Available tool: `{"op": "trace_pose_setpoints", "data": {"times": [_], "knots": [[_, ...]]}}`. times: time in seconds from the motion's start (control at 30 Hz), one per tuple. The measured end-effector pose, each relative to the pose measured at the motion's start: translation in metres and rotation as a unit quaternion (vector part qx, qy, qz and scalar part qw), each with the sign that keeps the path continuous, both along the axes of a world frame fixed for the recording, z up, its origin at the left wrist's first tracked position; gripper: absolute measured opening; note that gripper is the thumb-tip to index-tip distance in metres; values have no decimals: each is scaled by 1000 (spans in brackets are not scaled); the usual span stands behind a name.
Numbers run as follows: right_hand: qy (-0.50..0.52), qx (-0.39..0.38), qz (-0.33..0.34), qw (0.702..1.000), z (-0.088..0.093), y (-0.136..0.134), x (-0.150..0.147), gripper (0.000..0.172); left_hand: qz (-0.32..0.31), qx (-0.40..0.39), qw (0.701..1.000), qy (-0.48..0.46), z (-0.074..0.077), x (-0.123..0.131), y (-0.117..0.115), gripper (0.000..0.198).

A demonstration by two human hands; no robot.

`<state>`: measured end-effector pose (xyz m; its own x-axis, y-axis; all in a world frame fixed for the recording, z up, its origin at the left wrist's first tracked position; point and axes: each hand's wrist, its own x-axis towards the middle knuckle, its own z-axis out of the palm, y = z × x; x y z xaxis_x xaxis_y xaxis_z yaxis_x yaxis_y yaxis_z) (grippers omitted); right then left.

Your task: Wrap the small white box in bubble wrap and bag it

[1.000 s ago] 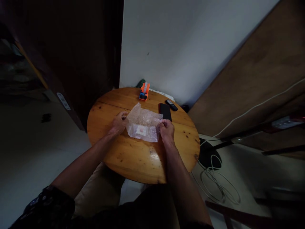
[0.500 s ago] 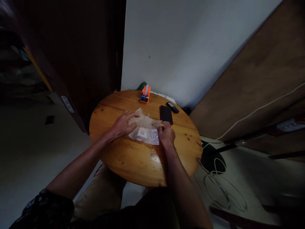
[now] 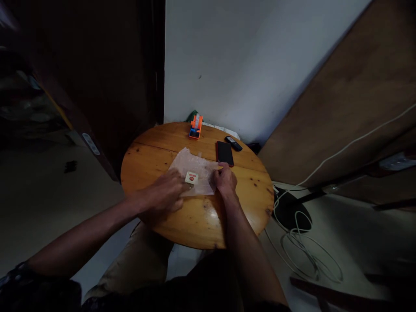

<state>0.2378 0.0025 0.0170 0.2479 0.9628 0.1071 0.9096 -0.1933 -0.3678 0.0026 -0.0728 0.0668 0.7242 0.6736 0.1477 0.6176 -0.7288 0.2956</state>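
A small whitish box with a red mark [image 3: 191, 177] lies face up on a spread sheet of bubble wrap [image 3: 185, 161]. My left hand [image 3: 167, 190], a little blurred, reaches in from the left. Its fingers stretch to the box's near left corner, the thumb apart from them; whether they touch the box is unclear. At the wrap's right edge my right hand [image 3: 225, 178] is closed, pinching the sheet and resting on the table.
Toward the back of the round wooden table [image 3: 240, 208] stands an orange tape dispenser [image 3: 196, 126]. A black phone-like slab with red edges [image 3: 225, 153] and a dark handset [image 3: 233, 143] lie beyond my right hand. Coiled pale cable [image 3: 305, 251] lies on the floor at right.
The layer of wrap over the box has been folded open, so the box now shows bare. My left hand has moved down toward me; my right hand keeps its place at the edge.
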Motion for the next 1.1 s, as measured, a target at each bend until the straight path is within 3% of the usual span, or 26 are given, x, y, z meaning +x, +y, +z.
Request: {"op": "trace_pose_setpoints", "data": {"times": [0.13,0.27,0.33,0.43,0.53,0.83,1.1], "knots": [[-33,-2,5,999,0,-3,-3,36,-39,-65,997,31,-18,-4,-34,15],[-59,16,13,998,-1,-5,-4,36,-29,-92,995,14,-25,-6,-36,15],[-65,20,15,998,-1,-6,-5,37,4,-98,995,-25,-25,-4,-32,18],[-62,16,11,998,1,-8,-5,36,83,-75,990,-82,-30,1,-24,28],[-49,16,6,999,3,-9,-5,38,120,-48,988,-80,-40,7,-20,28],[35,17,30,999,-1,3,-2,48,102,19,993,-63,-65,24,-32,12],[-19,5,47,999,2,19,-8,45,124,41,990,-57,-72,39,-36,15]]}}
